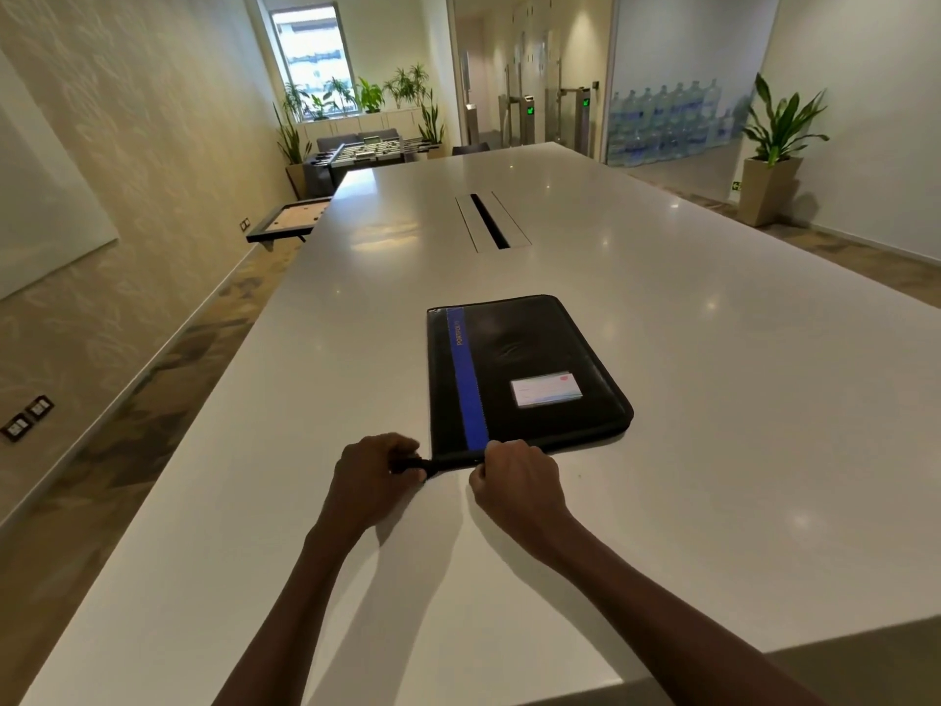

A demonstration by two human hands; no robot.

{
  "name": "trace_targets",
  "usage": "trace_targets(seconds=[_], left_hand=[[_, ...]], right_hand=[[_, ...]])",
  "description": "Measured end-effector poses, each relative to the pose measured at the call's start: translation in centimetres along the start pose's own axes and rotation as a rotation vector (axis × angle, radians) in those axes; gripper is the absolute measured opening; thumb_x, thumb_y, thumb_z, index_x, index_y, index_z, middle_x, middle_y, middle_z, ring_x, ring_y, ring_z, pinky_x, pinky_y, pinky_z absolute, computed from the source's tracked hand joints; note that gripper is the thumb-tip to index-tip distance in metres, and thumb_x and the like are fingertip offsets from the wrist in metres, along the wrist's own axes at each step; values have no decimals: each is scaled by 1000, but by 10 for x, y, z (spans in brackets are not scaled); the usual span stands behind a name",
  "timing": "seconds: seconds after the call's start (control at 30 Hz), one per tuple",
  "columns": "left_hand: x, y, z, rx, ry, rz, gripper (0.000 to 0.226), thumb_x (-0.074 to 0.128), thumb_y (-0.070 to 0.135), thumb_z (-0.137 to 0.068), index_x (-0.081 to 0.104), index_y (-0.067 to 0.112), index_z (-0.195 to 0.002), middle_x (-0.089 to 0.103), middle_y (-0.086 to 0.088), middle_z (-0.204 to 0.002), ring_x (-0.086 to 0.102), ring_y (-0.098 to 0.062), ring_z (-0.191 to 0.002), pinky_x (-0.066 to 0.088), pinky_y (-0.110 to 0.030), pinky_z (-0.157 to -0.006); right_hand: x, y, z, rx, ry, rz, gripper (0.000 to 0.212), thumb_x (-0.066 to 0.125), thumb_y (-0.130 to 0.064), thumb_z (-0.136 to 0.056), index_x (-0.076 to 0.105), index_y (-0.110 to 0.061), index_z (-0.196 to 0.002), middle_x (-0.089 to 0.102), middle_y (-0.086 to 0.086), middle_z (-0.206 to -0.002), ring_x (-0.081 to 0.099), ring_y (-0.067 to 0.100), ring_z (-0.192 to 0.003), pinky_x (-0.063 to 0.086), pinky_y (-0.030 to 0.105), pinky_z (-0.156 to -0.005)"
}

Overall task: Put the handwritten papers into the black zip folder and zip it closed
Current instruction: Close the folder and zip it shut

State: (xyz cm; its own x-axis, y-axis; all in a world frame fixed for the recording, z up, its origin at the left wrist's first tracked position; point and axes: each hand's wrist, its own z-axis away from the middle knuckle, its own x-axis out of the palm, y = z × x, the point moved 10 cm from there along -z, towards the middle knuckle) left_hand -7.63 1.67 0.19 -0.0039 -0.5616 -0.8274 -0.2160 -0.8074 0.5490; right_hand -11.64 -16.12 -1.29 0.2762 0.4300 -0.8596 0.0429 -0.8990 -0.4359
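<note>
The black zip folder [529, 359] lies flat and closed on the white table [713, 450], with a blue stripe down its left side and a white label near its lower right. My left hand [374, 473] pinches a black zip pull at the folder's near left corner. My right hand [514, 476] grips the folder's near edge, just right of the blue stripe. No handwritten papers are visible anywhere.
A cable slot [491, 221] is set into the table's middle beyond the folder. The table's left edge runs along a carpeted aisle. A potted plant [771, 160] stands at the right, and a foosball table [366, 152] stands far back.
</note>
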Motion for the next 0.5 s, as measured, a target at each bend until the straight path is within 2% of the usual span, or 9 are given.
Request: trace_targets(seconds=[0.07,0.13,0.23,0.33,0.43,0.5], left_hand=[[5,22,0,84,11,-8,56,83,27,-73,64,18,-126,68,-2,-120,64,-17,-106,43,-20,-87],[20,43,0,155,-30,-30,66,82,30,-74,57,19,-134,60,-4,-135,59,-19,-118,42,-23,-96],[36,49,-2,138,-51,-100,53,70,35,-86,56,22,-136,51,-7,-145,54,-20,-128,42,-32,-104],[41,44,-2,101,-33,-139,44,61,37,-93,58,22,-134,49,-7,-147,59,-21,-122,48,-34,-100],[42,43,0,90,-13,-204,42,56,37,-96,56,25,-136,46,-4,-149,59,-21,-122,51,-35,-96],[42,42,0,85,12,-213,41,55,36,-96,56,26,-136,45,-1,-150,57,-20,-124,50,-35,-95]], right_hand=[[2,-1,-1,-8,16,-6,18,57,-30,-94,55,-19,-81,57,-2,-69,47,8,-55,35,19,-54],[3,-2,-2,-21,27,-24,19,60,-33,-95,61,-16,-86,65,1,-74,47,8,-56,34,18,-54],[4,-3,-4,-41,27,-45,23,60,-36,-95,63,-14,-87,68,3,-77,48,9,-57,37,19,-58],[1,2,-5,-31,32,-51,22,60,-34,-95,63,-13,-88,68,5,-77,49,11,-58,42,21,-60],[-4,11,-3,-21,29,-47,18,60,-31,-95,62,-15,-87,56,-2,-69,45,9,-56,32,17,-55],[-15,22,-1,-5,49,-28,19,59,-27,-94,54,-19,-77,47,-9,-61,42,6,-51,29,17,-52]])
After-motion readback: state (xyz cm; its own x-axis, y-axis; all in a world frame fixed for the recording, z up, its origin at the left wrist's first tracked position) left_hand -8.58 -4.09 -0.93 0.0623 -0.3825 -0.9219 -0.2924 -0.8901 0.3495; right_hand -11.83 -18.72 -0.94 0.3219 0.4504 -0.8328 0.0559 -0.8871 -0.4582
